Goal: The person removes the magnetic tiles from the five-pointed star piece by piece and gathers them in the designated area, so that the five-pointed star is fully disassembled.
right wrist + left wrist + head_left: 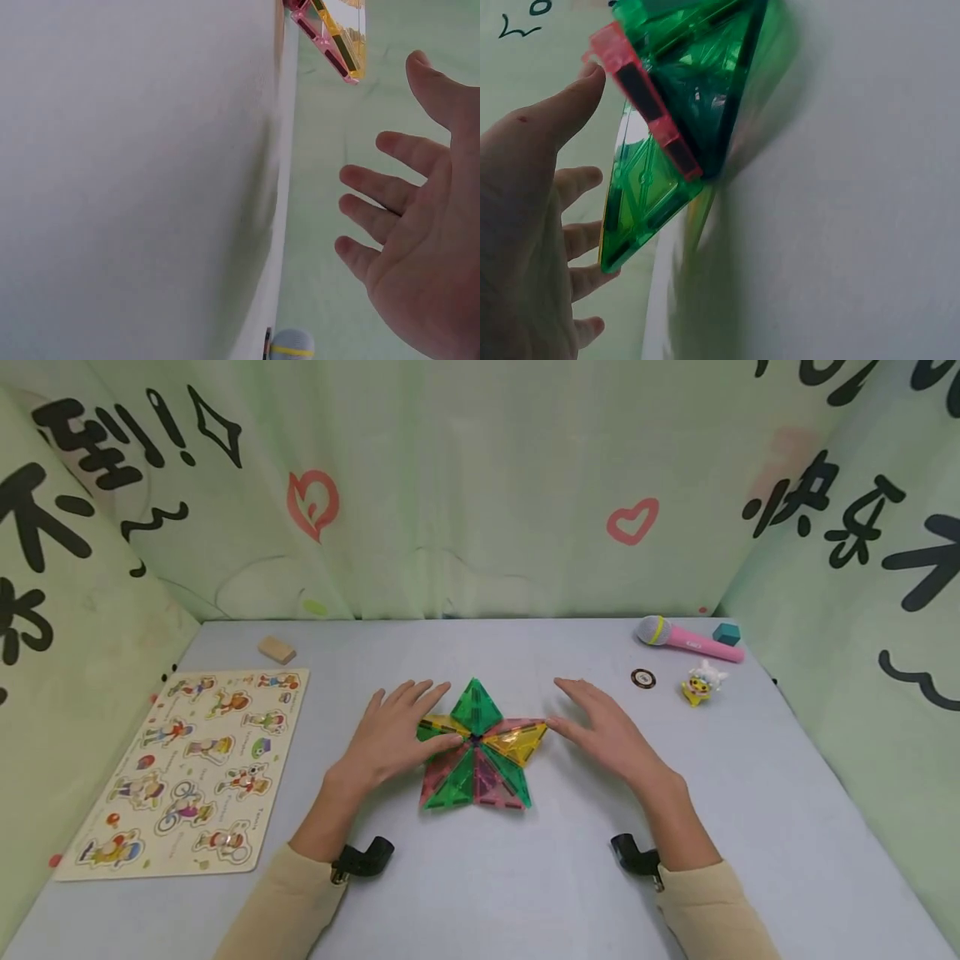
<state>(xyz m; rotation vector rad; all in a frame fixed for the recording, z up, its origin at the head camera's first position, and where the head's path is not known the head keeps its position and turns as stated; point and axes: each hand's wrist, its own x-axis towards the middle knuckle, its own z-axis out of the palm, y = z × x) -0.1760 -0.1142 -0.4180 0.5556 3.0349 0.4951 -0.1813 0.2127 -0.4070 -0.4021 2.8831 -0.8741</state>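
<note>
A star-shaped build of translucent magnetic tiles [453, 789] in green, pink and yellow sits mid-table, its points raised. My left hand [390, 739] spreads over its left side, fingers extended, with the thumb reaching toward the middle of the star. In the left wrist view that thumb lies right at a pink tile edge [641, 94], beside green tiles [645, 180]. To the right, my right hand [611, 735] is spread with nothing in it, its thumb tip close to the yellow tile [517, 745]. The right wrist view shows the loose fingers apart from the tiles [337, 56].
A picture puzzle board [187, 777] lies at left, with a wooden block [277, 650] behind it. At the back right are a pink toy microphone [697, 642], a teal block [727, 634], a round black disc [642, 678] and a small yellow-and-white figurine [701, 683]. Printed curtains [480, 527] surround the table.
</note>
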